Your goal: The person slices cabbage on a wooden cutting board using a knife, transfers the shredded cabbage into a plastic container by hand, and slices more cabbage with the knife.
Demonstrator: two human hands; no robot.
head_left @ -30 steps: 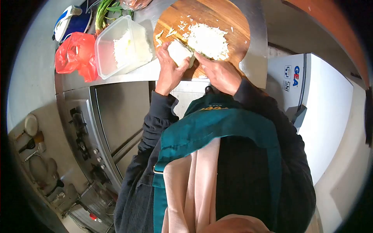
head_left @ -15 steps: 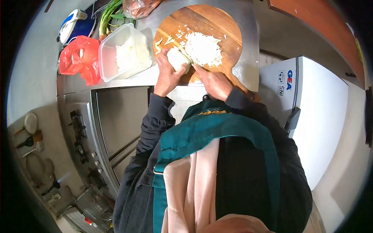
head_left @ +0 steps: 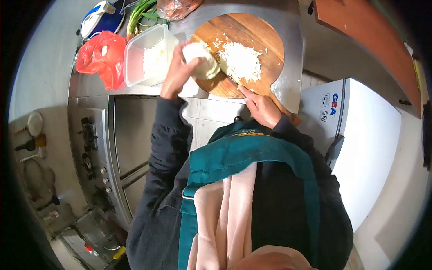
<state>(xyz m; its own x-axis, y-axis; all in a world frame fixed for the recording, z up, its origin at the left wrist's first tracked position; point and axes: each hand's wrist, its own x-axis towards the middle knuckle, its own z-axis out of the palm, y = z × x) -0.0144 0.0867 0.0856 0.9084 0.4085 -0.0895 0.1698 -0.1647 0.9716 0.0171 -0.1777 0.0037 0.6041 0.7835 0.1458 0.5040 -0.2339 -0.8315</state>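
Observation:
A pale cabbage piece (head_left: 203,63) is held in my left hand (head_left: 179,72), over the left edge of the round wooden board (head_left: 256,24). My right hand (head_left: 262,107) is closed round a knife, near the board's front edge; its handle is mostly hidden by the fingers and the blade is hard to make out. White shreds (head_left: 240,61) lie in a heap on the board, with a few loose bits to their left. Left of my left hand is a clear plastic container (head_left: 135,67) with more shreds inside.
A red plastic bag (head_left: 105,56), green stalks (head_left: 137,20) and a bag of orange items (head_left: 177,6) lie on the steel counter (head_left: 292,54). A blue and white object stands at the back left. A white fridge (head_left: 369,144) is at the right, a stove at the left.
My left hand has lifted the cabbage piece and turned it, moving away from the knife. My right hand has drawn back towards the board's front edge. The view has shifted slightly.

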